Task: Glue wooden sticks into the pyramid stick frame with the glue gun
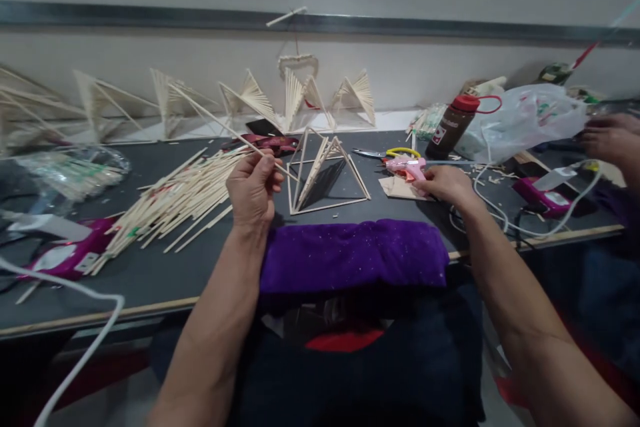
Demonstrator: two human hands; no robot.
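Observation:
My left hand (254, 188) pinches a long thin wooden stick (220, 123), which slants up to the left. The stick's lower end points toward a frame of glued sticks (327, 206), pyramid-like with a fan of sticks inside, standing on the dark table. At the right, my right hand (447, 186) is closed round the handle of a pink glue gun (406, 166), its nozzle facing left above a piece of brown cardboard (400, 187). A folded purple cloth (353, 255) lies at the table edge in front of me.
Loose sticks (185, 197) lie piled at the left. Several finished stick frames (250, 97) line the wall. Yellow-handled pliers (373, 153), a brown bottle (453, 124), a plastic bag (530, 124) and a magenta device (543, 199) with a white cable stand right. A co-worker's hand (613, 140) is at far right.

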